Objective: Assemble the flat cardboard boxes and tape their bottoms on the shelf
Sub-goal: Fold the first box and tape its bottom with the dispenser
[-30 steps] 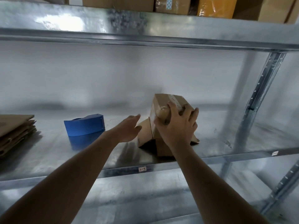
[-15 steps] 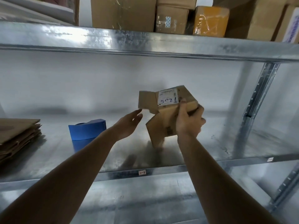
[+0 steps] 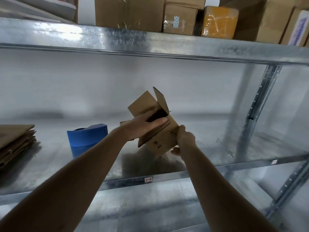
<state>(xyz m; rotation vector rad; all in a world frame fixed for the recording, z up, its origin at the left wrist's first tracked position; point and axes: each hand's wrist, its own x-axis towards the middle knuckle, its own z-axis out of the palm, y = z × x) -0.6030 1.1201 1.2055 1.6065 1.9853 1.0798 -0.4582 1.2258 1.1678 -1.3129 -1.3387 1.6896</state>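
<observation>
Both hands clamp the small cardboard box (image 3: 158, 131): left hand (image 3: 143, 126) on its open flaps, right hand (image 3: 184, 139) underneath. Best keep it square while turning.

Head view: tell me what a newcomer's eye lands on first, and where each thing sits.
First, the small brown cardboard box held tilted above the middle of the galvanised metal shelf, flaps open, between the left hand and right hand. To its left the blue tape dispenser rests on the shelf, and a stack of flat brown cardboard lies at the far left edge.
</observation>
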